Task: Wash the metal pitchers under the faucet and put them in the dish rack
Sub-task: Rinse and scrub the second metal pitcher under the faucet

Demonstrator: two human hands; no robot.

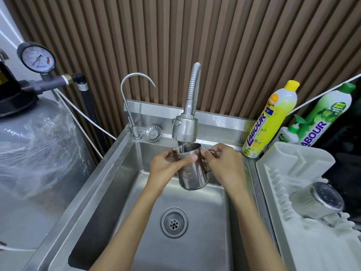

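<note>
I hold a metal pitcher (192, 173) upright over the steel sink (109, 184), directly under the spray head of the flexible faucet (185, 128). Water runs from the head into the pitcher's mouth. My left hand (168, 167) wraps the pitcher's left side with the thumb across its front. My right hand (224, 163) grips the handle on the right. A second metal pitcher (318, 202) lies on its side in the white dish rack (289, 159) to the right of the sink.
A thin gooseneck tap (132, 106) and a loose strainer (152, 133) stand at the sink's back left. Yellow (271, 122) and green (328, 114) detergent bottles sit behind the rack. A grey tank with a pressure gauge (37, 57) stands left. The drain (173, 222) is open below.
</note>
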